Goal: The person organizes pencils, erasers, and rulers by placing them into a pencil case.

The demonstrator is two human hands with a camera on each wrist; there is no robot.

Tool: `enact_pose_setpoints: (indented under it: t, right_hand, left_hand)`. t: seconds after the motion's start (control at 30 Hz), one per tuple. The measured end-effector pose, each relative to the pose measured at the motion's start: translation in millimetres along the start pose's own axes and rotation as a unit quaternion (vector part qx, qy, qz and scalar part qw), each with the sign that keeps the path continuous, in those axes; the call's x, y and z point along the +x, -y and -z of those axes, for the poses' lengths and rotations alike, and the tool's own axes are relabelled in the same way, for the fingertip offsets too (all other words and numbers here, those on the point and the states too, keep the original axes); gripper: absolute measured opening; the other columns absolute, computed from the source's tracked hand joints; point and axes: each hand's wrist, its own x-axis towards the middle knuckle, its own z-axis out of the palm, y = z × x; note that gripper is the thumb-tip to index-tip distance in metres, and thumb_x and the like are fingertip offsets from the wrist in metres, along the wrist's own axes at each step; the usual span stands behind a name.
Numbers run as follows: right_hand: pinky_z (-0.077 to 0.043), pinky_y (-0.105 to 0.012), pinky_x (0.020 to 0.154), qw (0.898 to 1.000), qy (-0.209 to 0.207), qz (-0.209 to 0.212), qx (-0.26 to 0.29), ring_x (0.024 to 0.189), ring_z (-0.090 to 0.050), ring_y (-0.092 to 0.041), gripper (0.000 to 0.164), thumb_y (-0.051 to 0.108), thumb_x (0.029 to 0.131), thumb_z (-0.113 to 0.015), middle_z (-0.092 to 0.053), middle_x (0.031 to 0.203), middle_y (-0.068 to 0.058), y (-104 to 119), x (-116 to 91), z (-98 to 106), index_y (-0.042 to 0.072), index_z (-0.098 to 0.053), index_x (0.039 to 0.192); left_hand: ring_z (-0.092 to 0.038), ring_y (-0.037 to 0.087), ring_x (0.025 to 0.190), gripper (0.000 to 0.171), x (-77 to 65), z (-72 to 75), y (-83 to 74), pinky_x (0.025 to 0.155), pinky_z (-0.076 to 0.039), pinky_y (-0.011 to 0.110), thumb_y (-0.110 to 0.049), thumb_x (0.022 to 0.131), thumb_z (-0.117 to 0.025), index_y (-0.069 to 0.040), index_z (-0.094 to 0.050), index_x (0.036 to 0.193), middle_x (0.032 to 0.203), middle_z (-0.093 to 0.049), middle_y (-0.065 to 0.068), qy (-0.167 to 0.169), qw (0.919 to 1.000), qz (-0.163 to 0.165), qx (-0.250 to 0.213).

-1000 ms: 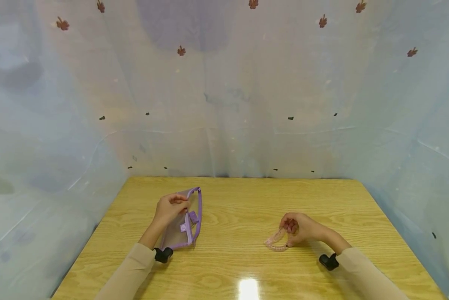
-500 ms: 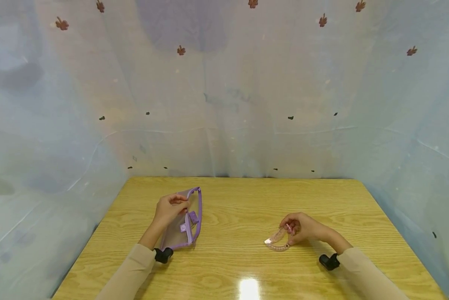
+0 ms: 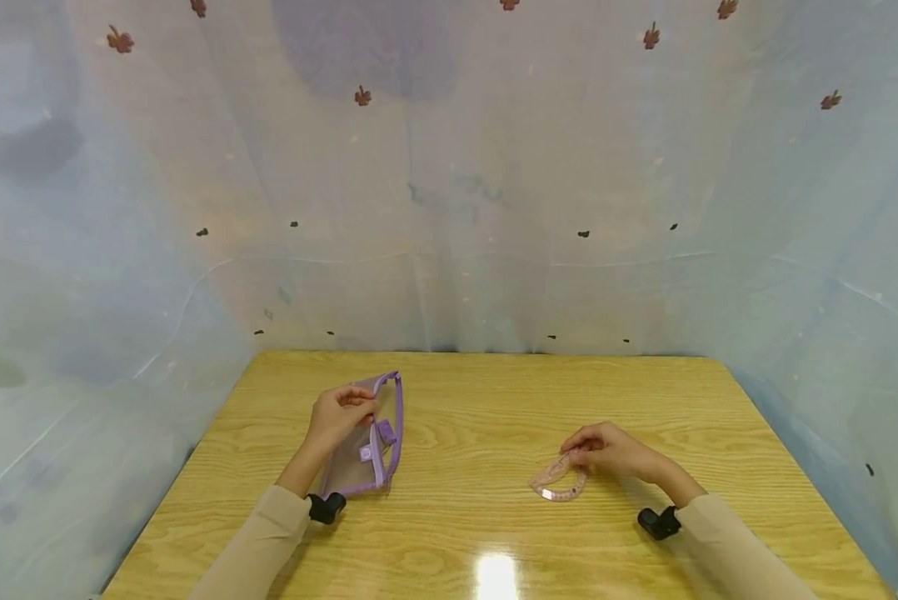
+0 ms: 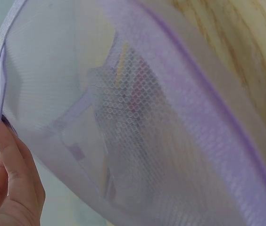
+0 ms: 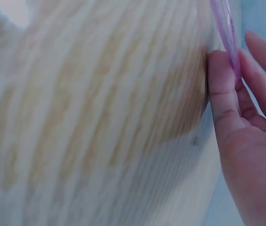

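My left hand pinches the rim of a see-through mesh pouch with purple edging, on the left of the table. The pouch's mouth gapes toward the right. Through its mesh in the left wrist view, blurred yellow and reddish shapes show. To the right, my right hand pinches a clear pinkish protractor by its upper corner, with the curved edge facing down. In the right wrist view the protractor appears edge-on between thumb and fingers.
Both hands are over a wood-grain table, with a wide gap between them. A pale patterned curtain encloses the back and both sides. Black wrist cameras are strapped to both wrists.
The right fingers have shifted their grip to the protractor's upper corner, and more of its curved edge shows now. The left hand and pouch stay nearly where they were.
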Motion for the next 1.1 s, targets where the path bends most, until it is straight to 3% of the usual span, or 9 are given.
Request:
enact_pose_setpoints:
  t: [0.27,0.77,1.1]
  right_hand:
    - [-0.058,-0.030,0.071,0.999,0.002,-0.008,0.036,0.086,-0.066,-0.021,0.026,0.003,0.103,-0.051,-0.066,0.113,-0.027,-6.8,-0.5,3.7,-0.014,-0.063,0.120]
    - [-0.059,-0.029,0.075,0.995,0.013,-0.020,0.096,0.092,-0.067,-0.020,0.028,0.000,0.103,-0.050,-0.062,0.118,-0.033,-14.8,-2.4,6.0,-0.018,-0.059,0.122]
    - [-0.059,-0.029,0.081,0.987,0.022,-0.019,0.156,0.099,-0.067,-0.019,0.031,-0.003,0.103,-0.048,-0.062,0.117,-0.033,-16.5,-4.6,6.2,-0.025,-0.052,0.124]
  left_hand:
    - [-0.069,0.017,0.070,0.021,0.0,-0.4,-0.4,0.072,-0.062,0.039,-0.008,0.088,-0.075,0.005,-0.070,0.103,0.088,-0.071,0.012,-0.002,1.0000,0.001,0.008]
    - [-0.069,0.015,0.067,0.017,1.4,-0.9,-0.6,0.063,-0.061,0.026,-0.005,0.087,-0.075,0.005,-0.070,0.100,0.085,-0.070,0.010,-0.003,1.0000,-0.006,0.003]
    - [-0.069,0.016,0.069,0.016,1.7,-0.4,2.3,0.068,-0.062,0.033,-0.006,0.088,-0.075,0.004,-0.071,0.100,0.086,-0.070,0.011,0.000,0.9999,-0.011,0.003]
